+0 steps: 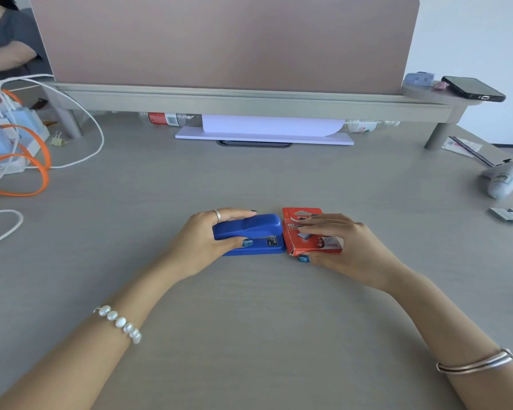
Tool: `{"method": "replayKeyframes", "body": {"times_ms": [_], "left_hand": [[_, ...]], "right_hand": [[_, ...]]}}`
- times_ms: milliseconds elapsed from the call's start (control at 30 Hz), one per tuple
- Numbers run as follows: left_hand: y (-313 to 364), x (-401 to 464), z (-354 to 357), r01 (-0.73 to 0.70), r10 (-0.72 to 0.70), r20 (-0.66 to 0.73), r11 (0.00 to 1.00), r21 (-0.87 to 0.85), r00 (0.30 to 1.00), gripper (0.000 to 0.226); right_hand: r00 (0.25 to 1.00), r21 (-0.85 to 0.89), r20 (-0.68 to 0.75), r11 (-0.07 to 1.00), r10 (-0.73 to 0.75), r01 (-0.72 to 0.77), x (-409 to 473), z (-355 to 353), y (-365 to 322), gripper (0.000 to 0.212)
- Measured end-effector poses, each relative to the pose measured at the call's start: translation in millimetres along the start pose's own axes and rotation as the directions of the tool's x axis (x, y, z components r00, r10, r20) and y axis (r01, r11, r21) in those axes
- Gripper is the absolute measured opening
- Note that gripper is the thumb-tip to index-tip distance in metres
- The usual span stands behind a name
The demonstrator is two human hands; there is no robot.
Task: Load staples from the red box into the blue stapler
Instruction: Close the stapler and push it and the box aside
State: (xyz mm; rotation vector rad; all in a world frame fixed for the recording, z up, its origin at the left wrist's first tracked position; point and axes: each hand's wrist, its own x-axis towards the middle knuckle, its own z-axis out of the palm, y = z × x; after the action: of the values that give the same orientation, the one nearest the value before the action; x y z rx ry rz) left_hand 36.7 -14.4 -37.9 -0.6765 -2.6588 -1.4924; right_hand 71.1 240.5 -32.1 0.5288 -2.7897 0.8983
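The blue stapler (pixel 253 232) lies closed on the grey desk (pixel 249 321) at the centre, its front end pointing right. My left hand (pixel 203 241) wraps its rear half, fingers behind and thumb in front. Touching the stapler's front end is the red staple box (pixel 311 241), its top flap standing open at the back. My right hand (pixel 347 250) holds the box, fingers lying across its top and thumb at its near edge. No loose staples show near the box.
White and orange cables (pixel 42 161) and boxes crowd the left. A shelf with a pink panel (pixel 225 39) spans the back, a phone (pixel 473 88) on its right end. Strips of staples (pixel 510 214) and a white device (pixel 504 179) lie at the right edge. Another person sits top left.
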Motion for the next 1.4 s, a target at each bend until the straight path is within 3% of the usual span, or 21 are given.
{"method": "replayKeyframes", "body": {"times_ms": [233, 567, 867, 1133, 1400], "left_hand": [[-5, 29, -10, -0.011, 0.011, 0.019, 0.999, 0.035, 1.000, 0.043], [-30, 145, -23, -0.062, 0.062, 0.012, 0.993, 0.096, 0.998, 0.041], [-68, 223, -24, -0.070, 0.074, -0.071, 0.996, 0.054, 0.995, 0.039], [-89, 248, -19, -0.025, 0.025, -0.052, 1.000, -0.003, 0.998, 0.038], [-85, 252, -24, -0.023, 0.023, 0.006, 0.995, 0.096, 1.000, 0.040]], "right_hand": [[0.997, 0.018, -0.076, 0.999, 0.029, -0.027, 28, -9, 9, 0.042], [0.982, 0.015, -0.164, 0.995, 0.095, -0.094, 132, -18, 62, 0.036], [0.981, 0.000, -0.127, 0.989, 0.147, -0.148, 205, -9, 103, 0.038], [0.984, 0.001, -0.099, 0.989, 0.147, -0.147, 226, 8, 113, 0.039], [0.989, 0.002, -0.078, 0.993, 0.122, -0.122, 224, 15, 114, 0.040]]}}
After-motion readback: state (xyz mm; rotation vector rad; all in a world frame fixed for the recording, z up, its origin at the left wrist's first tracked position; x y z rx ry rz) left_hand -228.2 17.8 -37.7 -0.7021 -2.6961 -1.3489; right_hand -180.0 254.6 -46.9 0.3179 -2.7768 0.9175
